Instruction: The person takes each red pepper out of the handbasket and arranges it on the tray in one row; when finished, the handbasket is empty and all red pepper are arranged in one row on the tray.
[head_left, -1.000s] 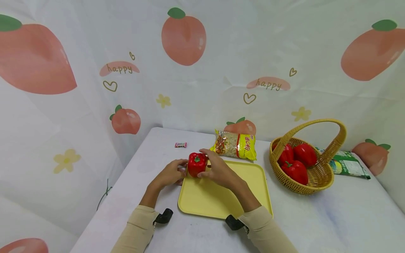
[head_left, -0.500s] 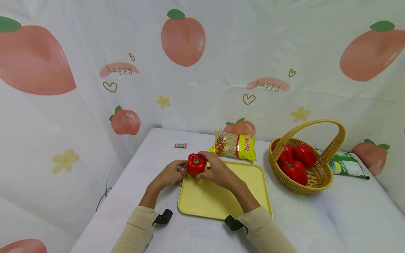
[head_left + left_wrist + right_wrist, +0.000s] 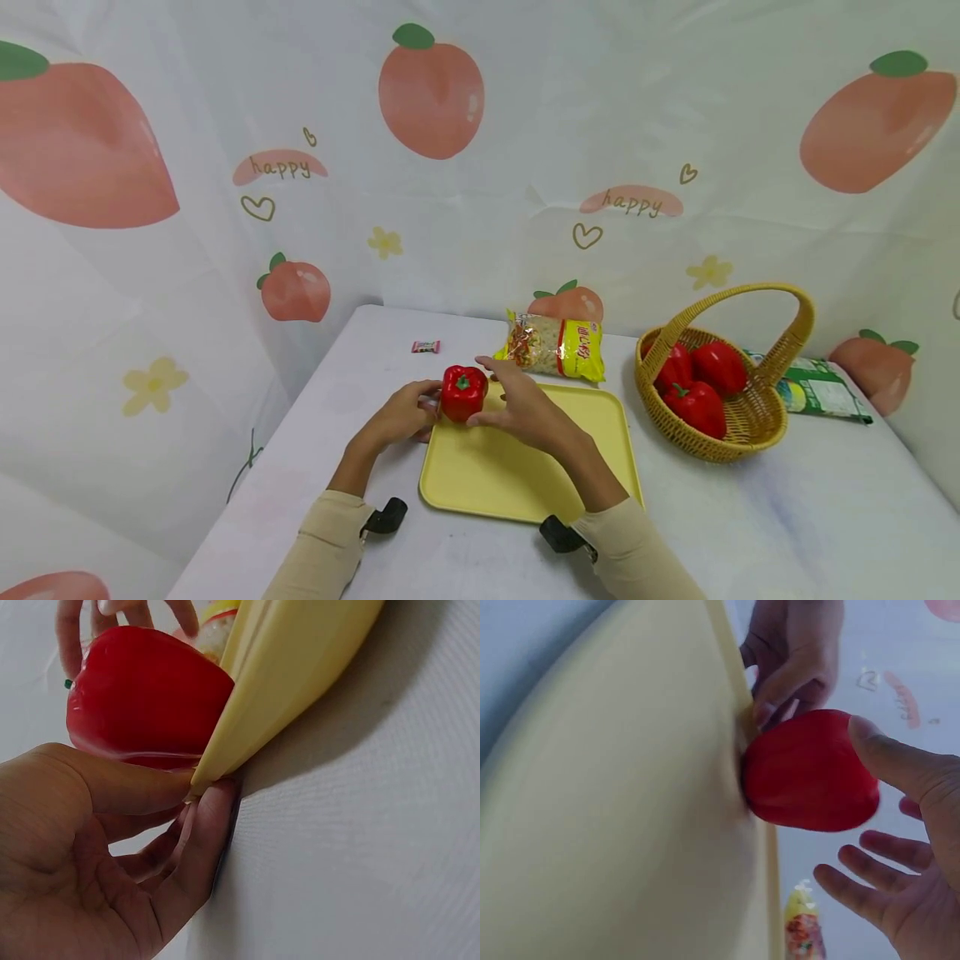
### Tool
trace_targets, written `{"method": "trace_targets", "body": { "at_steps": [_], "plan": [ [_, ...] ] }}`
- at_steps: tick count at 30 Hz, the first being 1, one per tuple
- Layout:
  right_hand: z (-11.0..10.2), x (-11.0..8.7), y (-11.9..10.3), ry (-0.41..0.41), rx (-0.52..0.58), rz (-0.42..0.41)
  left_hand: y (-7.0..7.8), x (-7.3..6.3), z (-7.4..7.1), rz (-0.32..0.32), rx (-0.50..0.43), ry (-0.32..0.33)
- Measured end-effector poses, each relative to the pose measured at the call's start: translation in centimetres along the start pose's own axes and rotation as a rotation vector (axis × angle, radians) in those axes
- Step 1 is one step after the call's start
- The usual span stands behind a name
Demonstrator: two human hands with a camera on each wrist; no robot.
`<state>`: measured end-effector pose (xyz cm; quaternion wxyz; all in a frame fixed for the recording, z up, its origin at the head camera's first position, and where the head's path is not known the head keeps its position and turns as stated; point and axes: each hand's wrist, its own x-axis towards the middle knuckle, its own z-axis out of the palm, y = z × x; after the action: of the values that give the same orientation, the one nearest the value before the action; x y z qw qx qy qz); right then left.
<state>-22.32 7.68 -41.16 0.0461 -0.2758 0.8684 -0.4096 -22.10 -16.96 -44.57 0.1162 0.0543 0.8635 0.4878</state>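
A red bell pepper (image 3: pixel 462 398) with a short green stem stands at the far left corner of a yellow tray (image 3: pixel 517 479). My left hand (image 3: pixel 403 412) pinches the tray's rim beside it; in the left wrist view the thumb lies above the rim and the fingers are below. My right hand (image 3: pixel 534 415) is spread just right of the pepper. In the right wrist view the thumb overlaps the pepper (image 3: pixel 814 772), while the other fingers stand apart from it. Whether the thumb touches it, I cannot tell.
A wicker basket (image 3: pixel 714 450) at the right holds several red peppers (image 3: pixel 696 408). Behind the tray lies a yellow and clear food packet (image 3: pixel 558 346). A small pink wrapped candy (image 3: pixel 426 347) lies at the back left, a green packet (image 3: pixel 821 396) behind the basket.
My right hand's fingers have let go of the pepper and spread a little away to the right. The left hand keeps its place at the tray's rim.
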Motion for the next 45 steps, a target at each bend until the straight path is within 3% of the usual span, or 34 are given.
{"method": "trace_targets", "body": {
  "at_steps": [5, 11, 16, 31, 45],
  "plan": [
    [-1.4, -1.3, -0.1, 0.037, -0.021, -0.029, -0.2, 0.0, 0.1, 0.007, 0.018, 0.008],
    [-3.4, -3.3, 0.4, 0.126, -0.051, -0.105, -0.5, 0.1, 0.1, -0.006, 0.009, 0.011],
    [-5.1, -4.8, 1.3, 0.208, -0.073, -0.12, -0.5, 0.1, 0.1, 0.0, 0.008, 0.005],
    [-10.2, -7.3, 2.9, 0.316, -0.077, -0.05, -0.4, 0.3, -0.2, -0.016, -0.035, -0.019],
    [-14.4, -10.9, 4.1, 0.433, -0.185, 0.098, -0.3, 0.3, -0.3, -0.015, -0.035, -0.034]
  ]
}}
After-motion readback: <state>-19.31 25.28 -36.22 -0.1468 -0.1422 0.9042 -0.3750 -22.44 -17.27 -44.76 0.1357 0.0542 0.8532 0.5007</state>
